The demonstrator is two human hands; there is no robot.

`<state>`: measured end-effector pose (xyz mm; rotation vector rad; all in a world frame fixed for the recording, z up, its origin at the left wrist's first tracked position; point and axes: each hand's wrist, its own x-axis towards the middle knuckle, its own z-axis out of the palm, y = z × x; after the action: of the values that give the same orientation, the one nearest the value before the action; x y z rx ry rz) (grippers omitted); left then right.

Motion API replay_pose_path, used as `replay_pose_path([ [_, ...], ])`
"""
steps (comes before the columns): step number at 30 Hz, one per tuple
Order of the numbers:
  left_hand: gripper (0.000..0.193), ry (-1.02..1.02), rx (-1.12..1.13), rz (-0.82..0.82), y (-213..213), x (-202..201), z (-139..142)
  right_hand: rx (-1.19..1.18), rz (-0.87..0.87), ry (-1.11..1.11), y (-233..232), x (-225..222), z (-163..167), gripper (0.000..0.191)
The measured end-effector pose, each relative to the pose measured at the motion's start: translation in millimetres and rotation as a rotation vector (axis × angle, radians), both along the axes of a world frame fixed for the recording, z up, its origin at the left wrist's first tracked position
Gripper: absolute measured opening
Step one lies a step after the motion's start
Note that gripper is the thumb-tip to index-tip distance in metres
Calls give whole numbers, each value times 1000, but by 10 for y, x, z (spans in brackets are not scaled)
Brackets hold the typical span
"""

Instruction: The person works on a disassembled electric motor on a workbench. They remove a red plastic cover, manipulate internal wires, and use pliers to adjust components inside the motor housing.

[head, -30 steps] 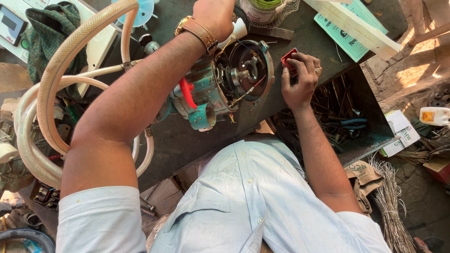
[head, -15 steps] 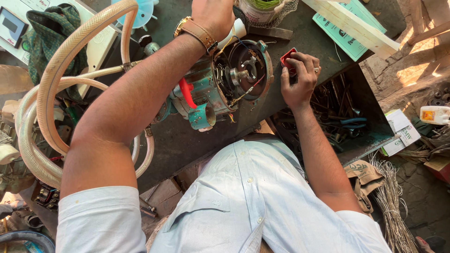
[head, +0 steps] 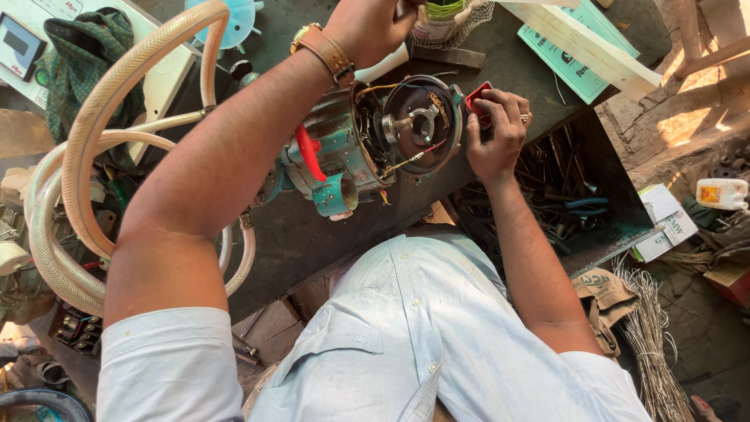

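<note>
A teal pump motor (head: 336, 156) lies on its side on the dark workbench (head: 312, 242), its open end with windings and a metal hub (head: 414, 125) facing me. My right hand (head: 500, 137) pinches a small red part (head: 475, 98) against the rim of the open end. My left hand (head: 371, 27), with a brown strap on the wrist, is above the motor and closed around a white handle-like piece (head: 387, 62); what it belongs to is hidden. A red lever (head: 308, 152) sticks out of the motor's side.
Coiled beige hose (head: 86, 156) lies at the left beside a green cloth (head: 78, 70). An open drawer of hand tools (head: 562, 187) sits under my right forearm. White planks (head: 586, 43) and a teal booklet (head: 570, 74) lie at the back right. A pale blue impeller (head: 234, 19) is at the top.
My left hand has shifted slightly higher above the motor. My right hand stays at the red part on the rim.
</note>
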<state>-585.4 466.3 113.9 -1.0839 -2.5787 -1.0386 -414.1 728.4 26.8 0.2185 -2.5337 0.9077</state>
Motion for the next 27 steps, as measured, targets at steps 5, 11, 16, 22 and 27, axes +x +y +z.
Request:
replay_pose_path([
  [5, 15, -137, 17, -188, 66, 80, 160, 19, 6, -1, 8, 1, 15, 18],
  [11, 17, -6, -117, -222, 74, 161, 341, 33, -6, 12, 1, 5, 48, 18],
  [16, 22, 70, -109, -242, 79, 199, 442, 1, 10, 27, -23, 4, 162, 19],
  [22, 25, 147, -124, -219, 39, 156, 281, -20, 59, 17, 13, -42, 125, 21],
  [27, 21, -230, -308, -204, 19, 117, 65, -2, 84, 28, 103, -92, -62, 20],
])
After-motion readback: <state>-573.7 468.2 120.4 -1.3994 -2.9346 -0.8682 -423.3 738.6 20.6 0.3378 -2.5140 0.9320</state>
